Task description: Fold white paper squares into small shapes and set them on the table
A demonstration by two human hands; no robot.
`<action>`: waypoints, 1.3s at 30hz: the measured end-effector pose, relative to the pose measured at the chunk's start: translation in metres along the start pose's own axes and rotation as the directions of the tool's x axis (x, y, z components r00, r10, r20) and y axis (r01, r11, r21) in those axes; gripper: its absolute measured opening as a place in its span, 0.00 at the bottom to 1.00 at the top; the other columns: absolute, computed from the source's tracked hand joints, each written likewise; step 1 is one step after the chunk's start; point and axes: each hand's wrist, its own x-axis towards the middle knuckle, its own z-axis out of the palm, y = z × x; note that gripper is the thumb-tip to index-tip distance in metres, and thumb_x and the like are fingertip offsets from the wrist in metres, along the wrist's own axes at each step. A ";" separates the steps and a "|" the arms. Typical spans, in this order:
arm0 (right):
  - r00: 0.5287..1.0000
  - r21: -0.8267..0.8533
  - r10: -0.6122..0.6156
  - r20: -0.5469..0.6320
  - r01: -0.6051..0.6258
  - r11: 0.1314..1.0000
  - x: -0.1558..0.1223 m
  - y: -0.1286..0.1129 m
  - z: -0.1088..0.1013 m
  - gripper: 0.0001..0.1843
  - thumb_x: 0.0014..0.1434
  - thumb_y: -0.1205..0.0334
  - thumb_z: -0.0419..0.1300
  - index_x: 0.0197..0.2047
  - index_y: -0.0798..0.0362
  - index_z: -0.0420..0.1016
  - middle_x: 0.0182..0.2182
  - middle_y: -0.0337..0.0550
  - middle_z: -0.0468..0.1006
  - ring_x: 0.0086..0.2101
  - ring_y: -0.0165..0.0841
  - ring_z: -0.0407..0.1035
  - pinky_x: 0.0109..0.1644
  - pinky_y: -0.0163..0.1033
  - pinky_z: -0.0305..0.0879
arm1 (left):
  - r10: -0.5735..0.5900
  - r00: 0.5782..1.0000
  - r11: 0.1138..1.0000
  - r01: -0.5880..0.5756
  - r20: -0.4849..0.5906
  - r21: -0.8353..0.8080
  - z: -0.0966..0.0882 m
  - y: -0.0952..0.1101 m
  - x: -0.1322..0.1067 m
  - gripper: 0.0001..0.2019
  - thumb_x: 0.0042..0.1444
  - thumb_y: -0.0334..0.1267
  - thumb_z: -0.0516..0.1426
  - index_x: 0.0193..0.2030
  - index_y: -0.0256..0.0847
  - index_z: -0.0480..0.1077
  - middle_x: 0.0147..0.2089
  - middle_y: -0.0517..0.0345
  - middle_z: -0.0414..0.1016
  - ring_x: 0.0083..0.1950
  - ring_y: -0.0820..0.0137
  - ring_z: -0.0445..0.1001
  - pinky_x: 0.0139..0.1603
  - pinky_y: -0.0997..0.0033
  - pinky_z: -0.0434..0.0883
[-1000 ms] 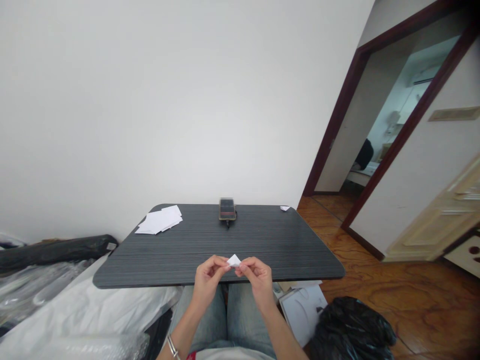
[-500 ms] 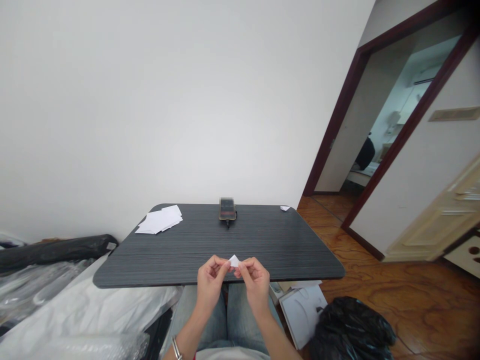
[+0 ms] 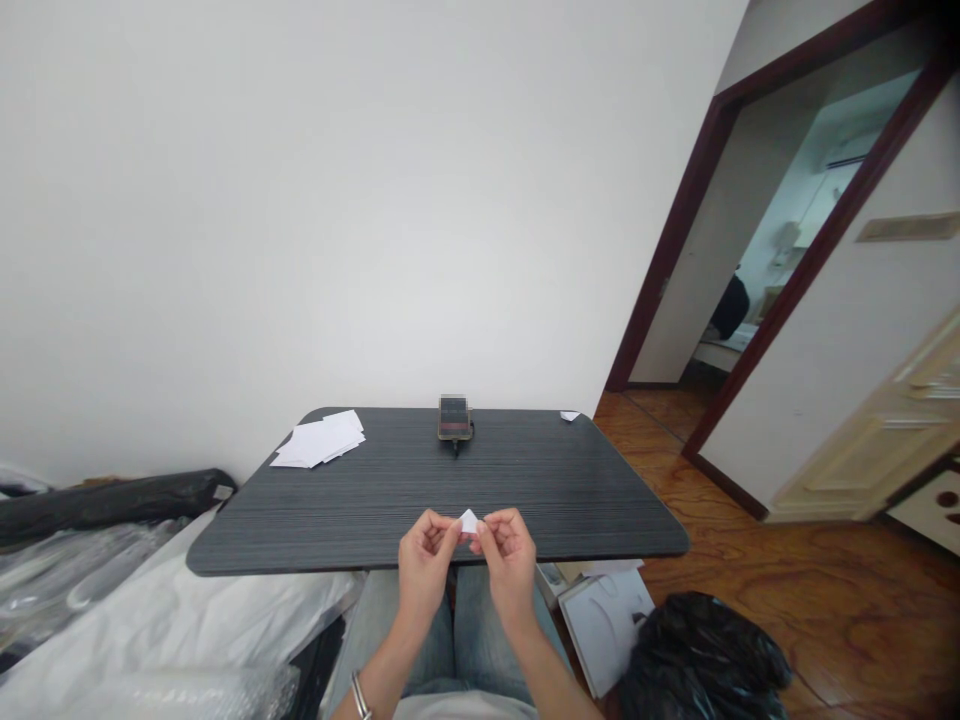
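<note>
Both hands meet over the near edge of a dark striped table (image 3: 360,520). My left hand (image 3: 425,560) and my right hand (image 3: 508,558) pinch a small folded piece of white paper (image 3: 469,521) between their fingertips, just above the tabletop. Only a small white corner of the paper shows between the thumbs and forefingers. A metal bracelet sits on my left wrist.
A loose pile of white paper sheets (image 3: 321,440) lies at the table's far left. A phone (image 3: 454,417) with a cable stands at the far middle. A small paper scrap (image 3: 570,416) lies at the far right corner. Plastic wrap lies left, a black bag (image 3: 701,660) right.
My hands have drawn closer together and the visible part of the paper has become smaller. The rest of the table is unchanged.
</note>
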 end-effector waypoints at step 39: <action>0.996 0.093 0.030 0.080 -0.037 0.995 0.009 -0.003 -0.008 0.08 0.48 0.60 0.60 0.23 0.55 0.68 0.18 0.35 0.68 0.21 0.27 0.63 0.26 0.31 0.60 | 0.173 0.964 0.937 -0.225 0.203 0.267 -0.023 0.008 0.014 0.04 0.44 0.32 0.59 0.21 0.38 0.72 0.26 0.56 0.75 0.29 0.68 0.72 0.31 0.73 0.68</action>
